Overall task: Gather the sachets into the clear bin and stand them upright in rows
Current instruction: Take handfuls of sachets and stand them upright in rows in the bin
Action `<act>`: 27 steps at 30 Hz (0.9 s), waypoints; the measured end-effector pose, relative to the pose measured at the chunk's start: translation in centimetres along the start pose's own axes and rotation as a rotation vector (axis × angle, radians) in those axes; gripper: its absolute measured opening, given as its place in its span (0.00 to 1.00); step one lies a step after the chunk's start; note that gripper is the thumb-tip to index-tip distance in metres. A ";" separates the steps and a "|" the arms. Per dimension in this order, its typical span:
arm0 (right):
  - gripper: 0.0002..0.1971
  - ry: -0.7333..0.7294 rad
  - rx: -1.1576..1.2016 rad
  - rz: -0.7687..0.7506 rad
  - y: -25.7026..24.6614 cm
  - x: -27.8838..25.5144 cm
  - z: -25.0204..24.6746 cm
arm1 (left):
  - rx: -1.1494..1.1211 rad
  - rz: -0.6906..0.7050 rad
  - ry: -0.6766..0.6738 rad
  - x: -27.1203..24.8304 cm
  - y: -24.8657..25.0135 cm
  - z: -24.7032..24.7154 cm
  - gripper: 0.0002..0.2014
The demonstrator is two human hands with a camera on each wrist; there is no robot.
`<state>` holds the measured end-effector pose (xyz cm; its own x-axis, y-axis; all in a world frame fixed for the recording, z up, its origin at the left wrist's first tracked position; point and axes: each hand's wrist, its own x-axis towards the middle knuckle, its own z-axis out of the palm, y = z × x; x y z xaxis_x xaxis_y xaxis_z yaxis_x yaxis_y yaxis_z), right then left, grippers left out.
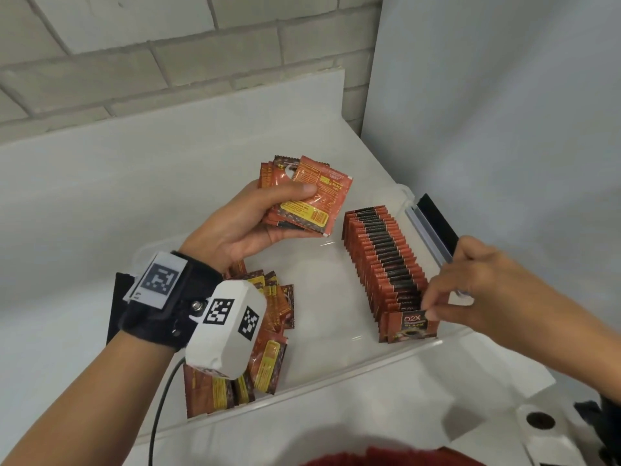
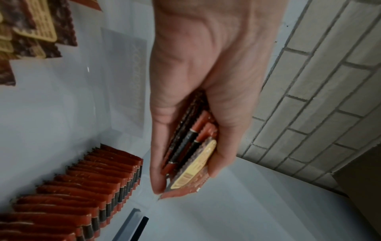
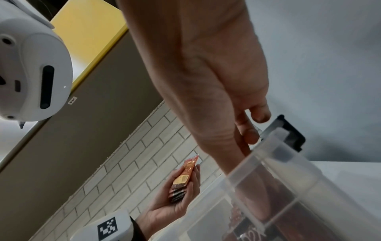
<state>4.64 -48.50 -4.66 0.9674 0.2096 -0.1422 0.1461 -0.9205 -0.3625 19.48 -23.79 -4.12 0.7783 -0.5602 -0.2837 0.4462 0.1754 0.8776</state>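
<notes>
- A row of sachets (image 1: 383, 260) stands upright inside the clear bin (image 1: 363, 359), running away from my right hand (image 1: 470, 287) toward the bin's far end; the nearest packet, its front facing me, sits directly under that hand's fingertips.
- My right hand pinches the top edge of this front sachet (image 1: 411, 326) between thumb and forefinger, seemingly seating it against the row. The right wrist view shows the hand reaching down past the bin wall, with the pinch itself hidden behind the frosted plastic.
- My left hand (image 1: 235, 230) hovers above the bin's middle, well apart from the right, thumb clamped over a fanned stack of sachets (image 1: 302, 196) resting in the curled fingers. The left wrist view shows the stack edge-on, several packets thick.
- Below and behind my left wrist, a loose heap of sachets (image 1: 268, 338) lies flat and overlapping at the bin's near-left end, yet to be stood up.
- By my judgement the job is roughly half done: one long row built, one handful and one heap remaining.
- Risks from here: letting go before the front packet leans on its neighbour could tip it forward, and with nothing bracing that end, the row might follow like dominoes.
- The fanned stack looks loosely held; a slack thumb could spill packets onto the standing row.
</notes>
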 end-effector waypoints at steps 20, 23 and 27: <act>0.19 0.185 0.588 0.068 -3.6 4.8 -3.6 | -0.029 0.020 -0.083 -0.3 -0.2 0.2 0.18; 0.19 0.189 0.716 0.098 -4.4 6.4 -3.1 | -0.045 0.035 -0.143 -0.3 -0.4 0.2 0.26; 0.13 0.189 0.853 0.115 -4.9 7.8 -2.5 | -0.055 0.007 -0.214 -0.3 -0.5 0.0 0.22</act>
<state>11.95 -43.15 -1.69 0.9957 0.0032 -0.0927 -0.0854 -0.3570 -0.9302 19.00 -23.72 -4.43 0.6728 -0.7165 -0.1841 0.4689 0.2206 0.8553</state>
